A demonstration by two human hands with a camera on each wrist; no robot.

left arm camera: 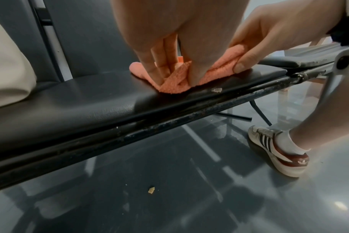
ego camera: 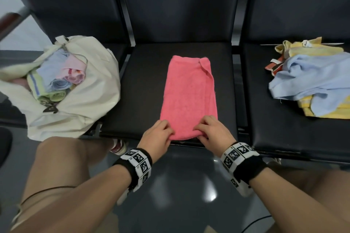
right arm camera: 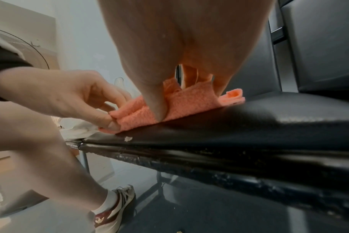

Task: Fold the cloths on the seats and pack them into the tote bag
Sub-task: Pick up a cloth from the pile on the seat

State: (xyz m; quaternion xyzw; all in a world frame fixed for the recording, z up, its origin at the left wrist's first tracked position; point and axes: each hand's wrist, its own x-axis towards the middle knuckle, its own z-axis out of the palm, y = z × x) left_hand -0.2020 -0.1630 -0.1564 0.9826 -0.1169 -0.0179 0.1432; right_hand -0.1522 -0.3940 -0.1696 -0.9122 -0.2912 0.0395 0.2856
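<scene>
Lying lengthwise on the middle seat (ego camera: 144,89), a pink cloth (ego camera: 188,96) is gripped at its near edge by the left hand (ego camera: 158,134) and right hand (ego camera: 213,132). A tote bag (ego camera: 91,100) holding folded cloths is noted on the left seat; loose blue and yellow cloths (ego camera: 310,79) on the right seat.

Left wrist view: cloth is pinched between the left hand's fingers (left arm camera: 159,63) and thumb.

Right wrist view: the near edge is seen pinched by thumb (right arm camera: 153,100) and fingers.

Pink cloth (ego camera: 188,96) fuzzy terry; seat (ego camera: 144,91) matt black leatherette, 6 o'clock metal rail (left arm camera: 169,126) chipped; floor (ego camera: 180,185) glossy.
</scene>
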